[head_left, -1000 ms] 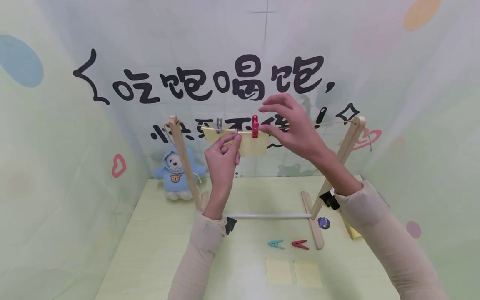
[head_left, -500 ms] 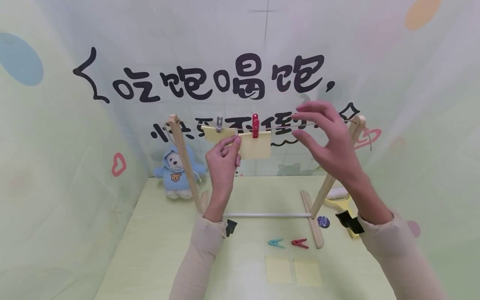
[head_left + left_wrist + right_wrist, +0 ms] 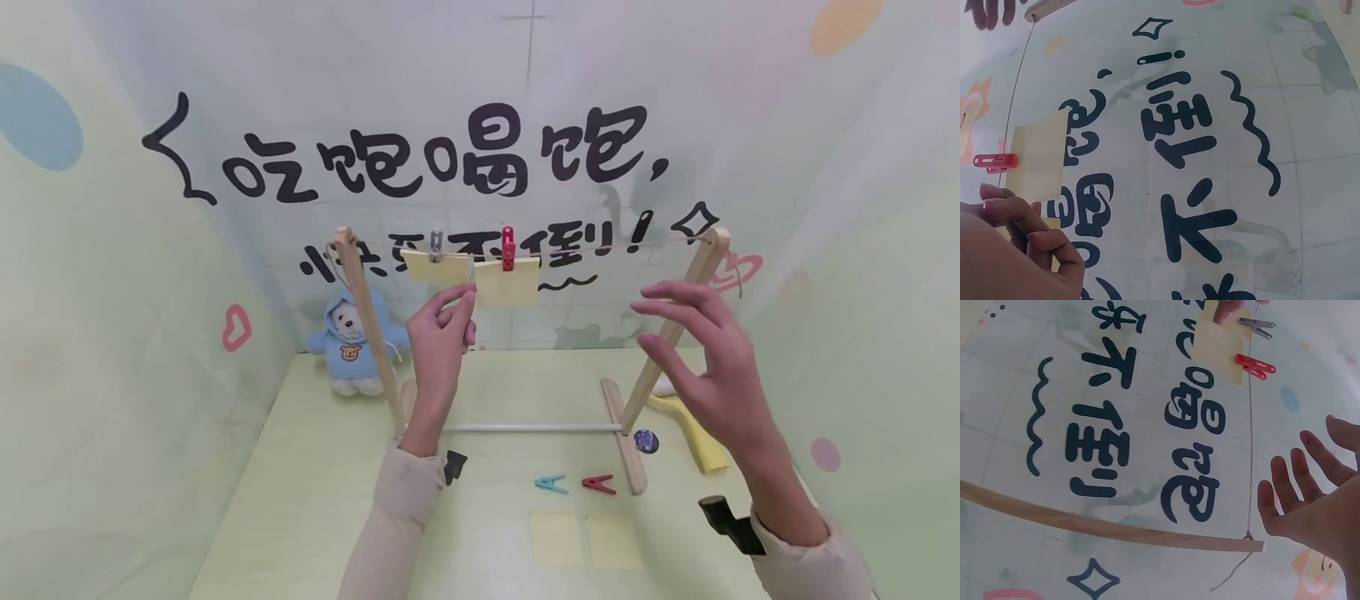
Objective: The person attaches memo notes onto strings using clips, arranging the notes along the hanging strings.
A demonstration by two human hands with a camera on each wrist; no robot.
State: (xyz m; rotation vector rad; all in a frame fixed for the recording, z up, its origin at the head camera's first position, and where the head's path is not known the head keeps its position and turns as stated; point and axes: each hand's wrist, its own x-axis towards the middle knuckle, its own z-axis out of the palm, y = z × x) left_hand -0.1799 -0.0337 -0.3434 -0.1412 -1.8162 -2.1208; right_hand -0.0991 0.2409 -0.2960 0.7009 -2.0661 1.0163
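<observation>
Reading 吃饱喝饱 (image 3: 486,152) | left hand (image 3: 440,329) by note (image 3: 510,287): grip unclear | right hand (image 3: 708,362): spread

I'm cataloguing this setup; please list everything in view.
Table: 1, pale, below
Rack: 1, wooden, on table
String: 1, brown, rack top
Hanging notes: 2, yellow, string
Hanging clips: 2, grey/red, string
Loose notes: 2, yellow, table
Loose clips: 2, teal/red, table
Plush: 1, blue/white, back left
Disc: 1, blue, right
Tool: 1, yellow, right
Backdrop: 1, pale, lettered, behind
Wrist devices: 2, black, cuffs
Sleeves: 2, beige, forearms
Hands: 2, bare, by rack
</observation>
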